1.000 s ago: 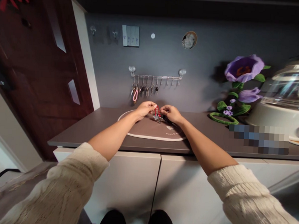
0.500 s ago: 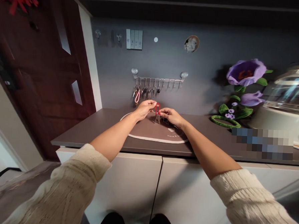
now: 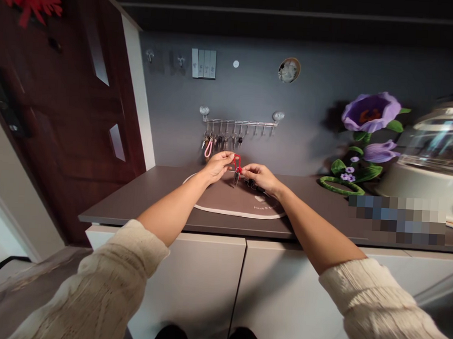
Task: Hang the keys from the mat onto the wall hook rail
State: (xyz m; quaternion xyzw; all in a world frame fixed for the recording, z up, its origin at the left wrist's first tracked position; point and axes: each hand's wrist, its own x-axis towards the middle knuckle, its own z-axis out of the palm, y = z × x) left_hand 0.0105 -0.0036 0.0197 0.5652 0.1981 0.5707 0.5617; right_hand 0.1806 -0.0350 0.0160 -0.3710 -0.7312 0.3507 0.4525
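Between my hands is a red cord loop (image 3: 237, 160) with a key (image 3: 237, 177) hanging from its lower end. My left hand (image 3: 218, 167) pinches the top of the loop between thumb and fingers. My right hand (image 3: 262, 178) is closed on the cord's lower end, just above the key. Both hands are over a brown mat (image 3: 228, 202) with a pale rim. Partly hidden by my right hand, some dark keys (image 3: 253, 185) lie on the mat. Behind, a clear hook rail (image 3: 239, 122) on the wall carries several keys, one with a pink strap (image 3: 208, 148).
The mat lies on a dark countertop (image 3: 134, 195) above pale cabinet doors (image 3: 198, 279). To the right stand a purple fabric flower (image 3: 371, 114) and a white appliance with a clear dome (image 3: 433, 145). A dark red door (image 3: 73, 111) is at left. Wall switches (image 3: 203, 64) sit above the rail.
The red loop's top has shifted slightly left with my left hand, so the loop now slants. The key has swung a little. The whole view has dropped slightly.
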